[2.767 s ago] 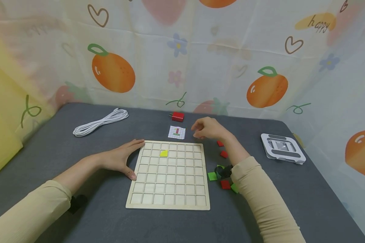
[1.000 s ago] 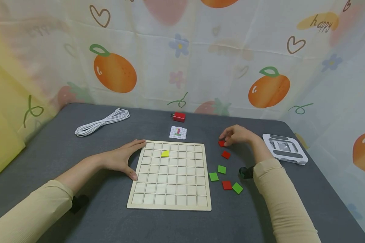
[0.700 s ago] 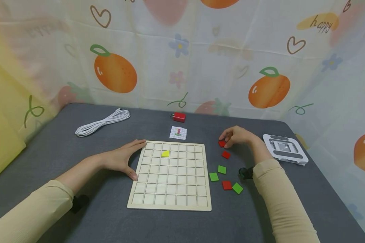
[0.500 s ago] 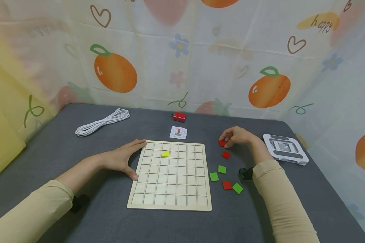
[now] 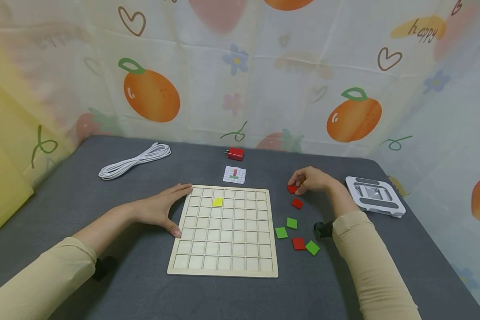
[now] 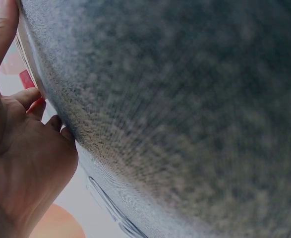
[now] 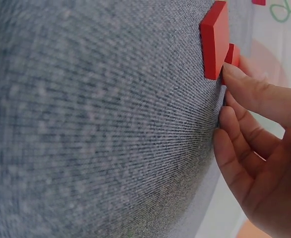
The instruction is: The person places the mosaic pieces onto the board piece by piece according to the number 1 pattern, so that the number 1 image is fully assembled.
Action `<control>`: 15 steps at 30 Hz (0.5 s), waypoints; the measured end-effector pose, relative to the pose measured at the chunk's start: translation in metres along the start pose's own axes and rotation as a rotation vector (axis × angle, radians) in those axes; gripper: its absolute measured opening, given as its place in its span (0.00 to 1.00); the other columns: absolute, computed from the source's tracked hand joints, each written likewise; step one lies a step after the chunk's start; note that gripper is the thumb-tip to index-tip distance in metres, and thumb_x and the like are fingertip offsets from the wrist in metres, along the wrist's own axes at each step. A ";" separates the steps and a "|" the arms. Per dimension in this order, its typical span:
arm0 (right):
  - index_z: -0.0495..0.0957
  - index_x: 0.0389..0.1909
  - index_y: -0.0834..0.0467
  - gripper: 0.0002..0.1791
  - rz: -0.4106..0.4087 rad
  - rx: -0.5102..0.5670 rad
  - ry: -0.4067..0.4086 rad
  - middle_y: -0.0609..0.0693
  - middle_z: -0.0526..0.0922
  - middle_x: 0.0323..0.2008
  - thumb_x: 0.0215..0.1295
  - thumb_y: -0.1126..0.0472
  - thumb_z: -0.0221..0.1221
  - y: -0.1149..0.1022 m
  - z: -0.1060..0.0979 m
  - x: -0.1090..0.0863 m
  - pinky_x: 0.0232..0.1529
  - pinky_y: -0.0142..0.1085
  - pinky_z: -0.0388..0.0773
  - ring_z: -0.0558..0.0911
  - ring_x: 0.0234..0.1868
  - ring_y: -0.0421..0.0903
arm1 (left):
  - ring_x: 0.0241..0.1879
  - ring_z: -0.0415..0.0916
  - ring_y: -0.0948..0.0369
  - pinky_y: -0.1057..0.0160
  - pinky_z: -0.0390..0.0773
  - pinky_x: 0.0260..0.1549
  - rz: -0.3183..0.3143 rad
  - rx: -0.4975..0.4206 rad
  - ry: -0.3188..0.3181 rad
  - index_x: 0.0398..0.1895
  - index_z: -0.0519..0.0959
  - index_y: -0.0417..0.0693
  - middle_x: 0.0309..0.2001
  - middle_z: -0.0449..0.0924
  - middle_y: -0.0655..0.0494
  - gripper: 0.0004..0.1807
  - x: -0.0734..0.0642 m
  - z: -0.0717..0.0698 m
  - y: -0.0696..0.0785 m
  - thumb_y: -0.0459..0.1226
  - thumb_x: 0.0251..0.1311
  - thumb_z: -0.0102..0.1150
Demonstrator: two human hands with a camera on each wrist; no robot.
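Note:
A wooden grid board (image 5: 224, 272) lies in the middle of the table, with one yellow tile (image 5: 217, 202) in its second row. My left hand (image 5: 154, 211) rests along the board's left edge, thumb and fingers spread; the left wrist view shows this hand (image 6: 31, 144) from the palm side. At the right, my right hand (image 5: 314, 178) pinches the farthest red square tile (image 5: 291, 189) between thumb and finger, down at the table. In the right wrist view, that tile (image 7: 233, 55) is partly hidden behind the thumb and another red tile (image 7: 215, 42).
Right of the board lie a second red tile (image 5: 297, 204), a third red tile (image 5: 298, 244) and green tiles (image 5: 291, 223). Behind the board are a gridded pattern card (image 5: 234, 174) and a red plug adapter (image 5: 235, 154). A white cable (image 5: 134, 162) lies far left, a white-grey stand (image 5: 375, 195) far right.
My right hand has moved right, from beside the pattern card to the farthest red tile, and has stayed there over the last second. The left hand has kept its place on the board.

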State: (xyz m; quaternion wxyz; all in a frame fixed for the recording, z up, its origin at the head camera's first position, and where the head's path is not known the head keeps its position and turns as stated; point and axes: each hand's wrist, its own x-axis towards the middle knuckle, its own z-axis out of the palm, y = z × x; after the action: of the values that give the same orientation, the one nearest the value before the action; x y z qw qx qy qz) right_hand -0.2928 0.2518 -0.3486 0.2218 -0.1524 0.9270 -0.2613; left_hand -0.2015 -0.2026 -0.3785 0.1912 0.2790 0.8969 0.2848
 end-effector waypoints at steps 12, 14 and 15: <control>0.78 0.41 0.63 0.13 0.006 -0.043 0.059 0.56 0.84 0.38 0.56 0.69 0.67 -0.002 0.000 -0.001 0.40 0.36 0.75 0.79 0.36 0.47 | 0.79 0.31 0.36 0.29 0.45 0.70 0.000 -0.001 -0.002 0.79 0.45 0.42 0.81 0.38 0.44 0.70 0.001 0.000 -0.001 0.54 0.37 0.80; 0.78 0.41 0.63 0.12 0.007 -0.058 0.087 0.56 0.84 0.38 0.57 0.68 0.67 -0.002 0.001 -0.001 0.40 0.36 0.76 0.79 0.36 0.47 | 0.79 0.31 0.36 0.30 0.45 0.70 0.001 0.001 0.000 0.79 0.45 0.42 0.81 0.39 0.43 0.70 0.000 0.000 -0.001 0.54 0.37 0.80; 0.78 0.40 0.63 0.11 0.006 -0.065 0.101 0.56 0.84 0.38 0.57 0.67 0.67 -0.002 0.001 -0.001 0.40 0.36 0.76 0.79 0.36 0.47 | 0.79 0.31 0.36 0.30 0.45 0.70 0.001 0.001 0.000 0.79 0.46 0.42 0.81 0.39 0.43 0.70 0.000 0.000 -0.001 0.54 0.37 0.80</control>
State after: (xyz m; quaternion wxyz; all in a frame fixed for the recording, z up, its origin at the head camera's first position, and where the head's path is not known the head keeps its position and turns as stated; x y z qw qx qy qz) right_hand -0.2911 0.2502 -0.3476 0.1702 -0.1435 0.9454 -0.2378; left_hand -0.2022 -0.2032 -0.3797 0.1909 0.2797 0.8969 0.2843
